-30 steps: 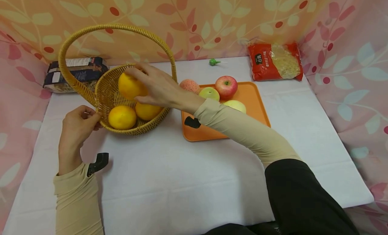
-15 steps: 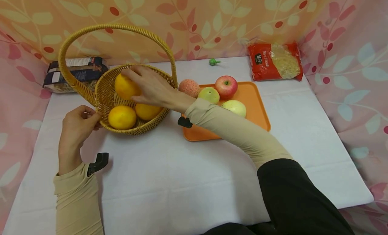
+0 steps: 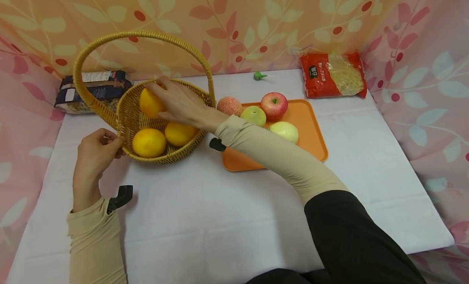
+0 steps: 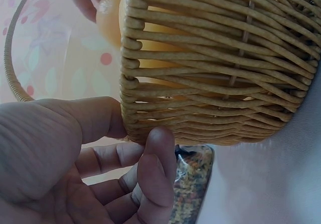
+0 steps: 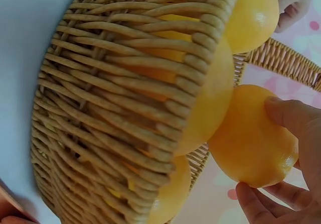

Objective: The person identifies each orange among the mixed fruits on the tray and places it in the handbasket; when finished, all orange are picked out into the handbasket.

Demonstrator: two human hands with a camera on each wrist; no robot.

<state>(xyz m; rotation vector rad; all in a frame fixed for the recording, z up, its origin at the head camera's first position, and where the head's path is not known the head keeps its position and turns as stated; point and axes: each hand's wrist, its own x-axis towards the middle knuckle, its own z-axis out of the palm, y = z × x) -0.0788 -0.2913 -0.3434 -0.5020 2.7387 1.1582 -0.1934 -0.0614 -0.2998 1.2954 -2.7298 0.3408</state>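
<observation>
A wicker basket [image 3: 176,156] with a tall arched handle stands at the left. Its rim is pinched between thumb and fingers of my left hand [image 3: 96,151], and the left wrist view shows that grip on the weave [image 4: 200,58] closely. My right hand [image 3: 183,103] reaches in over the basket's right side and holds a yellow-orange orange [image 3: 150,104] near the back of the bowl. In the right wrist view, thumb and fingers are around this orange [image 5: 253,138]. Other oranges [image 3: 149,143] lie in front of it, one [image 3: 180,134] partly under the right hand.
An orange tray [image 3: 311,133] carries a red apple [image 3: 274,106], a green fruit [image 3: 253,115] and a pale round fruit [image 3: 285,131]. A pinkish rough ball [image 3: 229,106] sits by its corner. Behind are a red noodle bag [image 3: 333,75], a dark bag [image 3: 97,88] and a small green item [image 3: 258,75].
My right hand has shifted left and slightly deeper over the basket with the orange, uncovering more of the pale fruit on the tray. The left hand keeps its hold on the rim.
</observation>
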